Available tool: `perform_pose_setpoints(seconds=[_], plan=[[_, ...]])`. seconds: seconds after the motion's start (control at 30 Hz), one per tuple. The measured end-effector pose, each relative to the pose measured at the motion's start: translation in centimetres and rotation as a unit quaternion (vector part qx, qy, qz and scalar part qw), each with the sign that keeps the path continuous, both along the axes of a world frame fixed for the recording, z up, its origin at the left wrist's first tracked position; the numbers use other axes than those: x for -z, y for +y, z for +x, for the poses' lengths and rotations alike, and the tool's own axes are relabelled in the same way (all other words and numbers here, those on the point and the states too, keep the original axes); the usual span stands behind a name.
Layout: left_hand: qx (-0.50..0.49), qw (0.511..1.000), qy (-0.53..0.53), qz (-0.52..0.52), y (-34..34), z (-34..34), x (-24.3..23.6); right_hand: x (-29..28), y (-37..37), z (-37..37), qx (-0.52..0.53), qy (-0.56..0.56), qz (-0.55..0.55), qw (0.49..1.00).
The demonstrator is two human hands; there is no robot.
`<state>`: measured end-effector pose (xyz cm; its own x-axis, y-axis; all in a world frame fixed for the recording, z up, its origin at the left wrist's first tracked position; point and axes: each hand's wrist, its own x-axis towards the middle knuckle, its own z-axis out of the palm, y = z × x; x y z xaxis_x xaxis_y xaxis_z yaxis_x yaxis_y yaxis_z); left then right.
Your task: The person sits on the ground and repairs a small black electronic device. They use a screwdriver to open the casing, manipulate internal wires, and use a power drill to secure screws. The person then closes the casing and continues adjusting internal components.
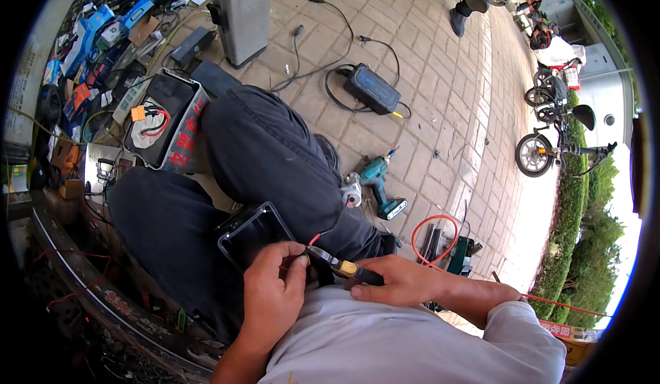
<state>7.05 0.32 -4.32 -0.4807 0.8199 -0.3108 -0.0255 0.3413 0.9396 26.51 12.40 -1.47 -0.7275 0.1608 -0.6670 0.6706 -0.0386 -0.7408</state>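
In front of my lap, my left hand (275, 282) is closed, with thumb and forefinger pinching a thin wire lead (315, 238) that shows a red end. My right hand (397, 280) grips pliers (346, 268) with yellow and black handles. Their metal jaws reach the wire right beside my left fingertips. Whether the jaws are biting on it is too small to tell. An open black rectangular case (256, 234) with a pale rim rests against my legs, just beyond my left hand.
A teal cordless drill (375, 178) lies on the paving beyond my knee. Farther off is a black charger (372, 88) with cables. Left of my knee stands a grey case (180, 136) with an orange connector. A tall silver case (242, 19) stands behind. Boxes clutter the far left.
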Motion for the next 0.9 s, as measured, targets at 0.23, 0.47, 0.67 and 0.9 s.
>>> perform_pose_setpoints(seconds=[0.23, 0.47, 0.67, 0.9], plan=[[-0.049, 0.998, -0.033, 0.009, -0.5, 0.7, 0.4, -0.7, -0.4, -0.9, 0.011, -0.005, 0.079, 0.997], [-0.089, 0.994, -0.058, 0.011, -0.3, 0.9, 0.6, -0.2, -0.3, -0.7, -0.028, 0.041, 0.106, 0.993], [-0.076, 0.996, -0.042, 0.008, -0.4, 1.0, 0.6, 0.3, -0.4, -0.5, -0.047, 0.065, 0.126, 0.989], [-0.090, 0.994, -0.045, 0.029, -0.4, 1.2, 0.8, 1.3, -1.2, -0.4, -0.021, 0.060, 0.190, 0.980]])
